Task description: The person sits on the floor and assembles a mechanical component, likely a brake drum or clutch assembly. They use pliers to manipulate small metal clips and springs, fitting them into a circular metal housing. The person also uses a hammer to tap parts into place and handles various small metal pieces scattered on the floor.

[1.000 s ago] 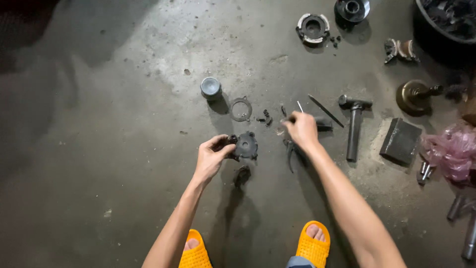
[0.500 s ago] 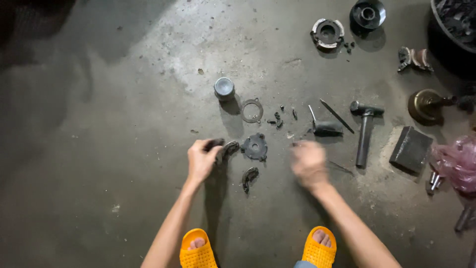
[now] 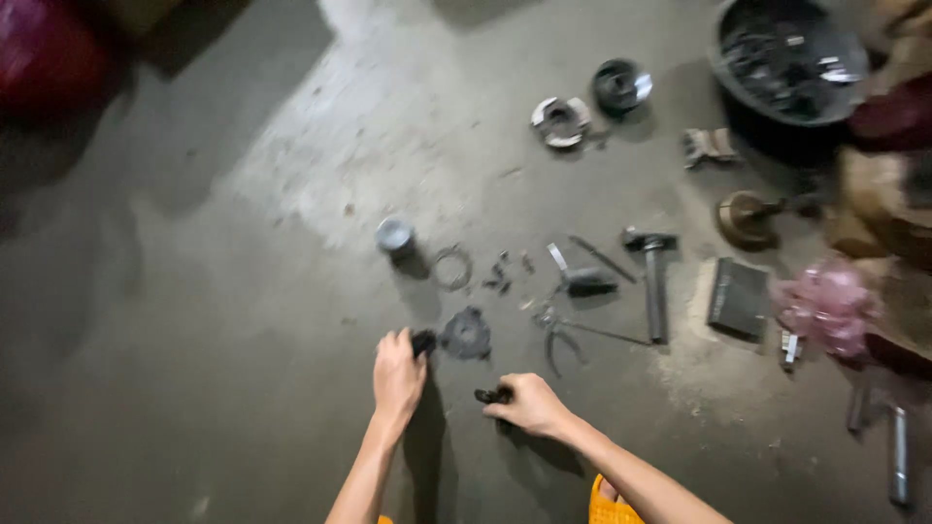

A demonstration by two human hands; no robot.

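Note:
My left hand point(image 3: 398, 374) rests on the concrete floor with its fingers closed around a small black part point(image 3: 423, 342). Just right of it lies a dark round toothed plate point(image 3: 467, 334). My right hand point(image 3: 527, 404) is nearer to me, fingers closed on a small dark curved piece point(image 3: 490, 395) that pokes out to the left. Both hands sit close together in the lower middle of the view. The picture is blurred.
A small metal cup point(image 3: 394, 234), a wire ring point(image 3: 452, 266), small bolts point(image 3: 501, 275), pliers point(image 3: 555, 330), a hammer point(image 3: 654, 281), a dark block point(image 3: 738, 296), a pink bag point(image 3: 827, 306) and a black tub of parts point(image 3: 786, 63) lie beyond. An orange sandal point(image 3: 612, 507) shows below.
The view has shifted so the parts sit higher. My right hand came left and toward me and closed on the small curved piece that lay on the floor. My left hand stays on the black part.

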